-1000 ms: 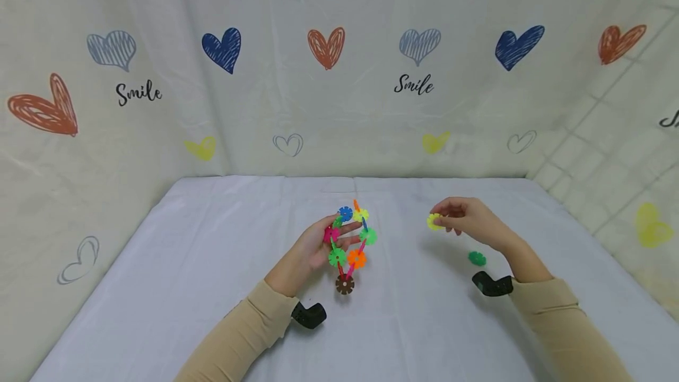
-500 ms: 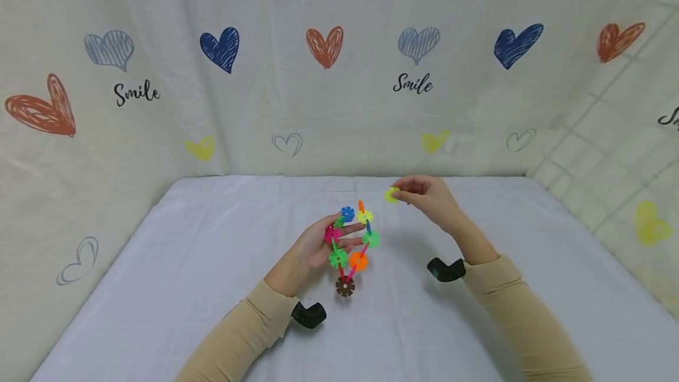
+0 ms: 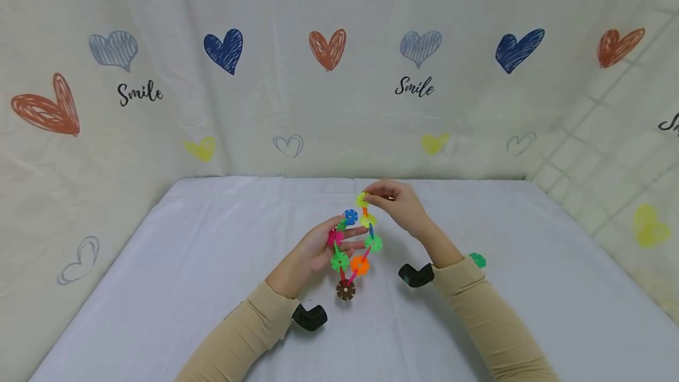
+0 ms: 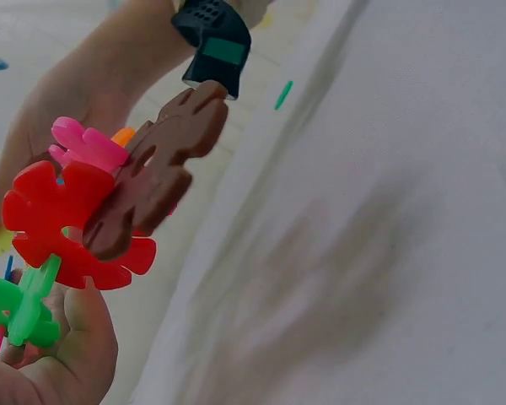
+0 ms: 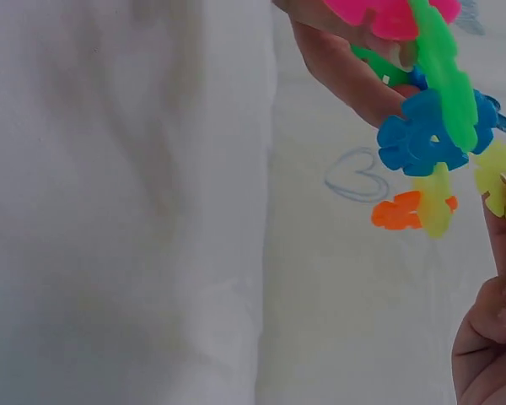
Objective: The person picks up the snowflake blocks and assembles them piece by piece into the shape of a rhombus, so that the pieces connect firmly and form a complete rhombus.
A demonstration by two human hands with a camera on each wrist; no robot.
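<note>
A chain of interlocking plastic snowflake discs in several colours hangs in an open loop from my left hand, which pinches it at the pink disc. The brown disc is lowest; in the left wrist view a red disc slots into it. My right hand pinches a loose-ended yellow disc between thumb and fingertips, right at the orange disc on the chain's upper right end. The chain's other end is a blue disc, close beside it.
A single green disc lies on the white-covered table, just beyond the right sleeve. Black wrist devices sit on both wrists. A white curtain printed with hearts stands behind the table.
My right hand has moved left from above the table's right side, bringing the yellow disc to the chain's upper end. The left hand and chain have barely shifted.
</note>
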